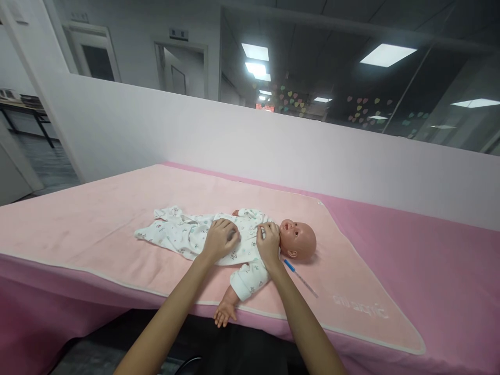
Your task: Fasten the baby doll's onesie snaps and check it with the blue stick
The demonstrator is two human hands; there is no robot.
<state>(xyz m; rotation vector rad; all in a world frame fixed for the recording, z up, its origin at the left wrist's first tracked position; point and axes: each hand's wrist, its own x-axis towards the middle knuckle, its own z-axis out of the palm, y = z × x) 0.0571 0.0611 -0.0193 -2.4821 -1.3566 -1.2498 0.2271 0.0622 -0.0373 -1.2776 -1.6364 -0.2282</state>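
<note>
A baby doll [298, 240] lies on its back with its head to the right, dressed in a white printed romper [175, 235]. My left hand [222, 239] rests on the doll's middle with curled fingers; a dark patch shows between thumb and fingers, and I cannot make out what is there. Up at the collar, just beside the doll's chin, my right hand [269, 241] is closed on the romper's front. One doll arm reaches toward me, its hand [225, 313] hanging over the near edge. A thin clear thermometer [303, 282] with a blue end lies beside my right wrist.
A light pink mat [97, 208] with a pale border covers much of the darker pink table cover [441, 250]. Behind it stands a low white wall [273, 151] with glass above. A dark table [27, 109] is visible far left.
</note>
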